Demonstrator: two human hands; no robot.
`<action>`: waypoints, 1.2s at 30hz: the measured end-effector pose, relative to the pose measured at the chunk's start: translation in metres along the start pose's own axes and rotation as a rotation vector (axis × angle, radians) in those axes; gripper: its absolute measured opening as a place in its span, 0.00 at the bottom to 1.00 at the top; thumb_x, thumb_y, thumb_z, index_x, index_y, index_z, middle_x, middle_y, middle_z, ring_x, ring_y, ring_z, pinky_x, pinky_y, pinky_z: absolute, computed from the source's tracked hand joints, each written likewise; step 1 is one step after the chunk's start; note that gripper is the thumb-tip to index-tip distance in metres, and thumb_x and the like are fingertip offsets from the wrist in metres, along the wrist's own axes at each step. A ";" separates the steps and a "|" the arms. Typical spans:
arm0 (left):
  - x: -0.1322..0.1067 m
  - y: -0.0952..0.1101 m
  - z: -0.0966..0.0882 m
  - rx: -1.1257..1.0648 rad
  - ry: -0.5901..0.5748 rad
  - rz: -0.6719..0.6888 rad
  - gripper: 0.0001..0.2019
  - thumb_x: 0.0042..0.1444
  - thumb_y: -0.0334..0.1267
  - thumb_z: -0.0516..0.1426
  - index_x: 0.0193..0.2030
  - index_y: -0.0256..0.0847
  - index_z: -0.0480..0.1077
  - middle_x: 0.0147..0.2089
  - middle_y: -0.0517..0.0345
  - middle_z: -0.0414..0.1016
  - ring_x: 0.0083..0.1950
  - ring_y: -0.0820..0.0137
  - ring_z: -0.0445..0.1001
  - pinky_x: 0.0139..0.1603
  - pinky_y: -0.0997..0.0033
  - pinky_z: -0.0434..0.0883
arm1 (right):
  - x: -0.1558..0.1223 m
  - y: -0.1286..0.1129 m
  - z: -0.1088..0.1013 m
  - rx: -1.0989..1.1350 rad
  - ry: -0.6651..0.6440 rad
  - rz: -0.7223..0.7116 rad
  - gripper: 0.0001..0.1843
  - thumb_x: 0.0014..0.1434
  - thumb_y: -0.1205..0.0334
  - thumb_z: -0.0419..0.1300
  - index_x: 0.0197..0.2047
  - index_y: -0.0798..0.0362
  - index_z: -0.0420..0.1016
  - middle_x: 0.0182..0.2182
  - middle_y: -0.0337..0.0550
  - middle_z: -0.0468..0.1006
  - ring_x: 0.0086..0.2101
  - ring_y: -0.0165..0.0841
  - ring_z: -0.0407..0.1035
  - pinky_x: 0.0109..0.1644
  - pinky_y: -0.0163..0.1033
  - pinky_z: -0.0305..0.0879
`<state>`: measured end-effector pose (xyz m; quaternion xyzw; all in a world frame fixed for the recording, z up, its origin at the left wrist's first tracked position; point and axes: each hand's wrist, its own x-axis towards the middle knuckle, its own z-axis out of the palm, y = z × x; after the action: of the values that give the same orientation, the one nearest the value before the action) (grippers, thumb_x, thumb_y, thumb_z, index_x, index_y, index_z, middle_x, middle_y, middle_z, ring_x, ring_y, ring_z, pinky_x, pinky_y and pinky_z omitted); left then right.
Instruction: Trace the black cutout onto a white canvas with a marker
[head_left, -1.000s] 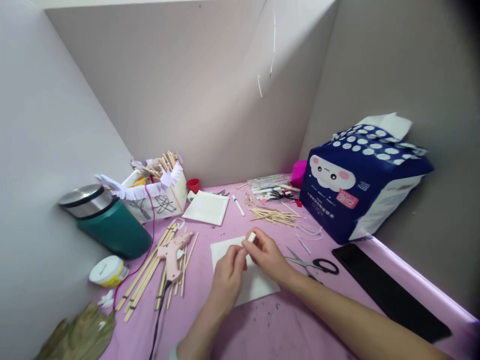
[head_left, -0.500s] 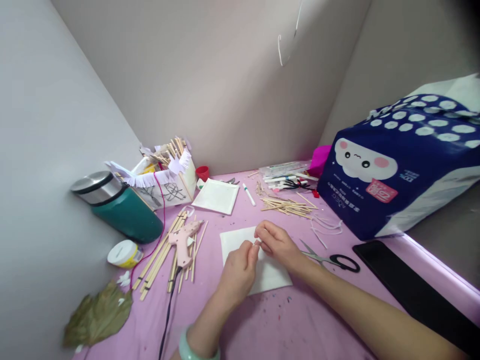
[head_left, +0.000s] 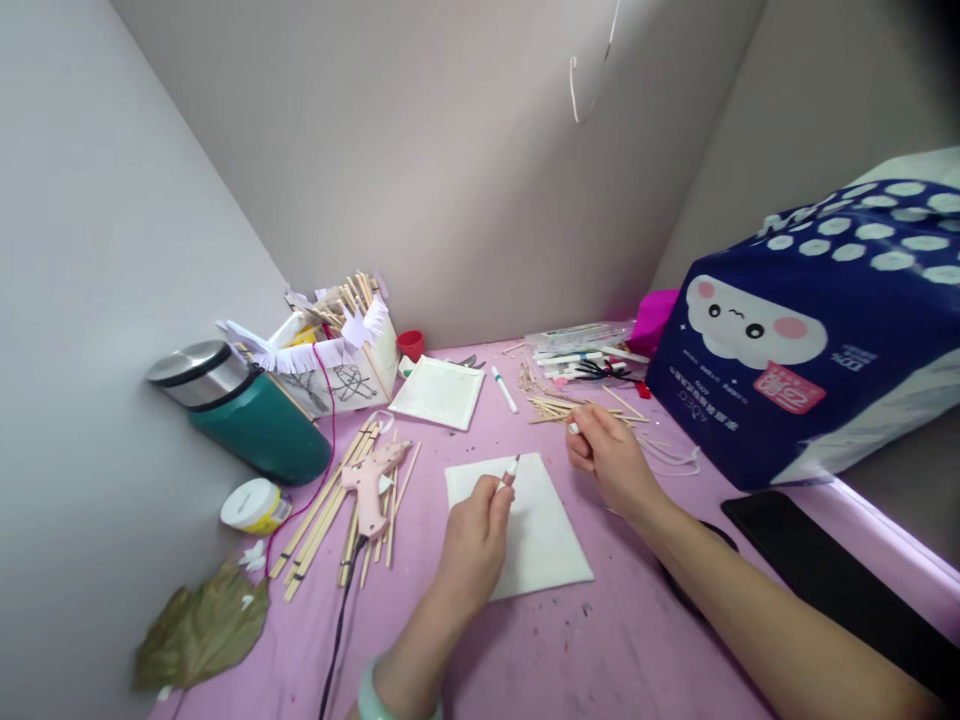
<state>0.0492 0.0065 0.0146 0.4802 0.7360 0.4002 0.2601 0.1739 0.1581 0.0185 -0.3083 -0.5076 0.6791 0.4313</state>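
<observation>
My left hand (head_left: 474,538) is closed round a small white marker (head_left: 510,470), its tip pointing up and away over a white square sheet (head_left: 536,535) on the pink table. My right hand (head_left: 611,458) has drawn off to the right and pinches a small white cap (head_left: 574,428), close to a loose heap of thin wooden sticks (head_left: 574,408). The two hands are apart.
A pink glue gun (head_left: 373,482) lies on wooden sticks to the left, by a teal flask (head_left: 244,412), a yellow-white tape roll (head_left: 253,506) and a craft box (head_left: 330,358). A second white square (head_left: 439,392), pens, a blue tissue pack (head_left: 814,335), a black phone (head_left: 840,570) and a dry leaf (head_left: 199,630) surround the sheet.
My hands were together on the marker over the sheet; the right hand has pulled away to the right with the cap, and the left keeps the marker. The scissors are hidden now by my right forearm.
</observation>
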 end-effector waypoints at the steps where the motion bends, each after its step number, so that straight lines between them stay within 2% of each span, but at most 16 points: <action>1: 0.000 0.000 0.000 -0.038 -0.008 0.015 0.14 0.64 0.46 0.44 0.35 0.42 0.63 0.24 0.64 0.61 0.27 0.72 0.62 0.30 0.74 0.54 | -0.002 0.002 0.001 0.006 -0.065 0.015 0.15 0.56 0.50 0.59 0.32 0.52 0.61 0.17 0.28 0.56 0.16 0.21 0.48 0.20 0.30 0.41; 5: 0.000 -0.003 0.000 -0.118 0.001 0.048 0.12 0.64 0.45 0.47 0.42 0.43 0.67 0.26 0.64 0.63 0.28 0.73 0.63 0.31 0.76 0.57 | -0.015 0.006 0.007 -0.035 -0.221 0.029 0.12 0.57 0.54 0.58 0.38 0.51 0.62 0.20 0.30 0.65 0.18 0.23 0.55 0.22 0.31 0.47; 9: 0.002 -0.007 0.001 -0.214 0.042 0.045 0.11 0.62 0.44 0.50 0.42 0.42 0.68 0.32 0.61 0.69 0.31 0.73 0.66 0.33 0.75 0.61 | -0.024 0.006 0.010 -0.109 -0.307 0.024 0.12 0.59 0.54 0.57 0.42 0.51 0.62 0.25 0.34 0.71 0.21 0.25 0.61 0.24 0.32 0.52; 11: 0.004 -0.008 0.000 -0.225 0.087 0.075 0.11 0.60 0.44 0.52 0.41 0.42 0.71 0.38 0.57 0.72 0.35 0.72 0.68 0.36 0.74 0.63 | -0.028 0.007 0.011 -0.174 -0.319 0.017 0.13 0.59 0.53 0.57 0.41 0.52 0.65 0.23 0.33 0.67 0.21 0.25 0.59 0.24 0.32 0.52; 14: 0.006 -0.008 -0.001 -0.295 0.141 0.052 0.11 0.57 0.44 0.56 0.41 0.42 0.74 0.41 0.55 0.73 0.39 0.71 0.69 0.40 0.74 0.64 | -0.033 0.010 0.015 -0.244 -0.305 0.020 0.12 0.59 0.53 0.57 0.39 0.54 0.68 0.18 0.30 0.59 0.20 0.24 0.54 0.24 0.32 0.49; 19: 0.008 -0.008 -0.003 -0.792 0.128 -0.164 0.16 0.55 0.50 0.58 0.42 0.39 0.71 0.33 0.60 0.70 0.32 0.75 0.68 0.33 0.76 0.66 | -0.039 0.013 0.022 -0.156 -0.346 0.062 0.11 0.58 0.56 0.58 0.40 0.53 0.65 0.25 0.34 0.69 0.24 0.25 0.61 0.29 0.33 0.57; 22: 0.012 -0.007 -0.006 -1.017 0.171 -0.161 0.17 0.53 0.49 0.60 0.41 0.38 0.69 0.31 0.61 0.69 0.31 0.75 0.68 0.30 0.77 0.68 | -0.042 0.016 0.023 -0.163 -0.373 0.052 0.12 0.58 0.55 0.58 0.39 0.53 0.65 0.24 0.34 0.69 0.23 0.25 0.61 0.29 0.33 0.58; 25: 0.016 -0.008 -0.011 -1.112 0.275 -0.132 0.17 0.50 0.47 0.63 0.40 0.38 0.68 0.33 0.59 0.71 0.33 0.74 0.71 0.29 0.77 0.71 | -0.044 0.018 0.023 -0.169 -0.332 0.017 0.12 0.59 0.53 0.58 0.38 0.53 0.65 0.23 0.33 0.67 0.22 0.24 0.60 0.28 0.32 0.57; 29: 0.018 -0.010 -0.016 -1.152 0.373 -0.135 0.17 0.50 0.46 0.63 0.41 0.38 0.67 0.35 0.58 0.72 0.36 0.74 0.72 0.32 0.76 0.73 | -0.039 0.022 0.019 -0.252 -0.266 0.016 0.13 0.58 0.53 0.58 0.41 0.53 0.66 0.27 0.36 0.71 0.24 0.26 0.62 0.28 0.33 0.58; 33: 0.016 -0.009 -0.016 -1.059 0.366 -0.153 0.17 0.52 0.48 0.61 0.42 0.38 0.68 0.33 0.60 0.70 0.34 0.75 0.70 0.31 0.77 0.71 | -0.025 0.026 0.010 -0.521 -0.147 -0.067 0.12 0.57 0.53 0.58 0.40 0.52 0.69 0.26 0.36 0.71 0.25 0.28 0.63 0.28 0.34 0.57; 36: 0.013 -0.007 -0.014 -1.007 0.300 -0.171 0.17 0.53 0.49 0.60 0.42 0.38 0.68 0.32 0.61 0.68 0.33 0.75 0.68 0.31 0.77 0.70 | -0.016 0.023 0.003 -0.509 -0.156 -0.069 0.12 0.58 0.52 0.56 0.40 0.52 0.69 0.26 0.36 0.69 0.23 0.28 0.62 0.27 0.34 0.57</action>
<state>0.0295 0.0121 0.0169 0.1717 0.5186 0.7455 0.3819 0.1720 0.1393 -0.0029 -0.3361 -0.7040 0.5363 0.3222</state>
